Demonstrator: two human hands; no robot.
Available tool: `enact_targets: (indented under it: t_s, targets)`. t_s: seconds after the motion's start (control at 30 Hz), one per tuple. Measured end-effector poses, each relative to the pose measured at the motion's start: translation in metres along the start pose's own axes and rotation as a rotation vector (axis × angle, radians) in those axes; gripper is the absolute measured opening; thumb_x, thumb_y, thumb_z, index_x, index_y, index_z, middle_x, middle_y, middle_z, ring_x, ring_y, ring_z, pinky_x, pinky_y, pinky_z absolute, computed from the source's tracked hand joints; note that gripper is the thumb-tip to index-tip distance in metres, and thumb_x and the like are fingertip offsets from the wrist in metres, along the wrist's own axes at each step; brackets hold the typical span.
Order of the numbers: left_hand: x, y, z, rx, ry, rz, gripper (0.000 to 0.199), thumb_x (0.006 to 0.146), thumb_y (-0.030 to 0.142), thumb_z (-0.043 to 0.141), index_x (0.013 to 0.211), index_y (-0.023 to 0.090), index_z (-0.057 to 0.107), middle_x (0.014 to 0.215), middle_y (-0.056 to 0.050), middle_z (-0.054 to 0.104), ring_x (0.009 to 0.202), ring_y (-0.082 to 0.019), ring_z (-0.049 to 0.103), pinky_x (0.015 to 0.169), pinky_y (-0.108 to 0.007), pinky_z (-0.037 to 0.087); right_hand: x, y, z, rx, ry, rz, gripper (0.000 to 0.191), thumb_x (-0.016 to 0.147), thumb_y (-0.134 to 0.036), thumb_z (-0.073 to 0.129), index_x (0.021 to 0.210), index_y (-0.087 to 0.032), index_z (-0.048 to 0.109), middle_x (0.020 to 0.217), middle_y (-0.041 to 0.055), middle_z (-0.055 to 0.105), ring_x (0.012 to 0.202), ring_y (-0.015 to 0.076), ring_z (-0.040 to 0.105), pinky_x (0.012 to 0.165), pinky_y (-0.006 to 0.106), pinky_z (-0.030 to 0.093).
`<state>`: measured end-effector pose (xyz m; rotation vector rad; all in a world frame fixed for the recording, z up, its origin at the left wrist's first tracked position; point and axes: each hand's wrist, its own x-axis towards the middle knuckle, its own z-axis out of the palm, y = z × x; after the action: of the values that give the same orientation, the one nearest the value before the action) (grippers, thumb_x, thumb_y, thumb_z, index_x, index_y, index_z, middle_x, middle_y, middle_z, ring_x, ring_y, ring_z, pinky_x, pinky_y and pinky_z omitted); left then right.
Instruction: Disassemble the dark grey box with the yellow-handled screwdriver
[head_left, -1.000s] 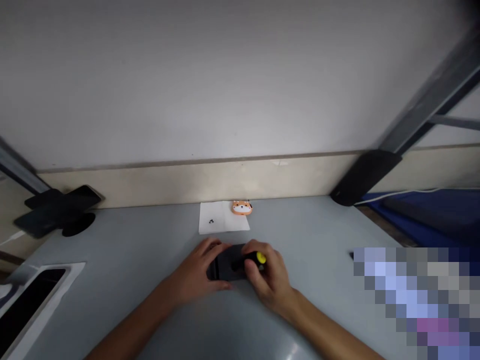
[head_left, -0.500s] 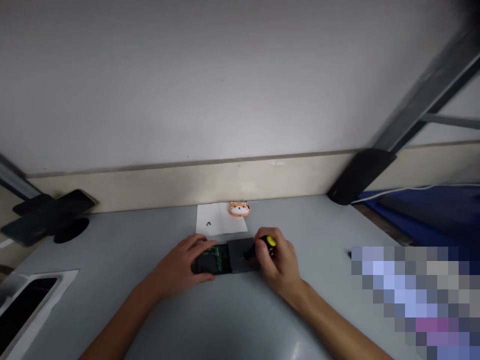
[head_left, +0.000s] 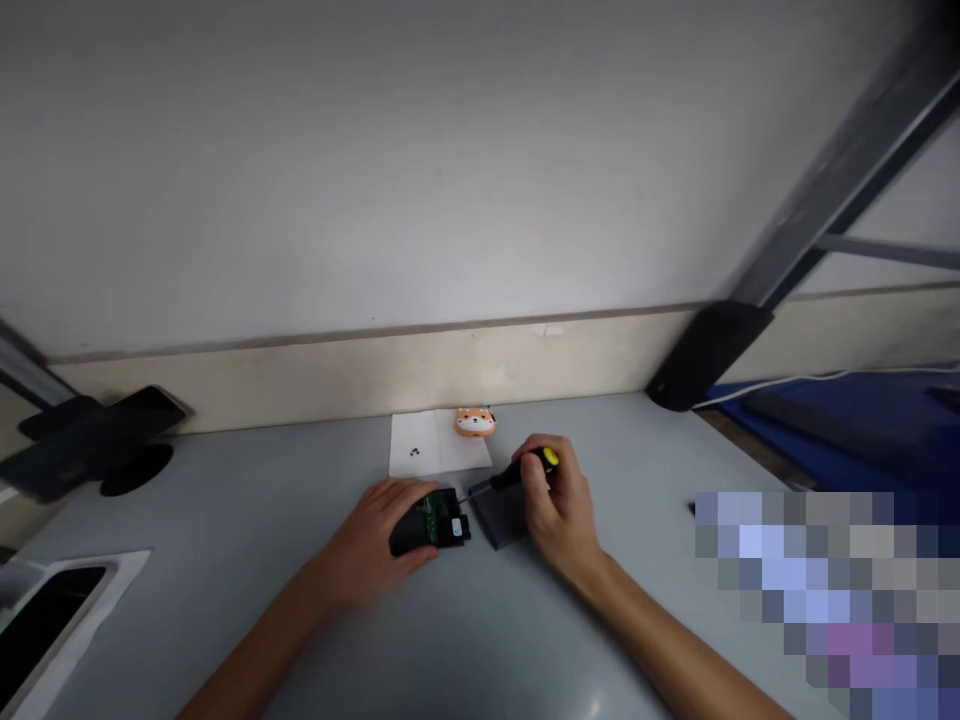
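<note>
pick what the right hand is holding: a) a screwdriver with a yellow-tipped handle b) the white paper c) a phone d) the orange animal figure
a: the right hand grips a black screwdriver with a yellow end, its tip pointing toward the opened device under the left hand.

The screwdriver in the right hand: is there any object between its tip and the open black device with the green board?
Nothing visible does. The screwdriver in the right hand points left toward the black device, held by the left hand. The grey cover lies below the shaft, beside the device, not in the tip's line.
</note>
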<state>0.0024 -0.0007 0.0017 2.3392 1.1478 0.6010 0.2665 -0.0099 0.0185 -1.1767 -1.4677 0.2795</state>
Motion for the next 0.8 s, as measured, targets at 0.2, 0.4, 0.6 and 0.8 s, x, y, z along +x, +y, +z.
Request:
enact_targets:
  t_s: [0.2,0.4,0.6,0.8]
  targets:
    - [-0.001,-0.004,0.005,-0.097,0.048,-0.057,0.068,0.083,0.024,0.078,0.145,0.036,0.052,0.143,-0.005,0.059,0.132,-0.028,0.055,0.115,-0.049,0.044,-0.008,-0.001,0.006,-0.022,-0.18,-0.02,0.009,0.102,-0.032,0.05,0.105,-0.024,0.054,0.08,-0.0012,0.064,0.062,0.0143,0.056,0.058,0.026,0.043]
    - [0.0,-0.008,0.007,-0.097,0.057,-0.043,0.068,0.081,0.024,0.08,0.143,0.036,0.054,0.141,-0.004,0.06,0.133,-0.028,0.055,0.116,-0.048,0.043,-0.011,-0.002,0.008,-0.055,-0.224,-0.02,0.01,0.102,-0.034,0.051,0.106,-0.025,0.054,0.077,-0.0029,0.062,0.059,0.0137,0.053,0.057,0.026,0.041]
    - [0.003,-0.001,0.01,-0.071,0.075,0.001,0.066,0.08,0.024,0.08,0.141,0.035,0.055,0.14,-0.003,0.063,0.131,-0.028,0.056,0.115,-0.049,0.044,0.002,-0.022,0.006,0.021,-0.32,-0.001,0.015,0.102,-0.036,0.054,0.111,-0.026,0.06,0.091,0.0024,0.066,0.072,0.0168,0.059,0.065,0.029,0.046]
    - [0.006,0.001,0.017,-0.095,0.115,-0.014,0.062,0.081,0.024,0.078,0.139,0.034,0.057,0.137,-0.003,0.064,0.128,-0.027,0.059,0.113,-0.048,0.046,0.024,-0.035,0.005,0.262,-0.409,-0.003,0.032,0.104,-0.034,0.05,0.134,-0.031,0.06,0.131,0.0082,0.063,0.119,0.0229,0.058,0.104,0.041,0.045]
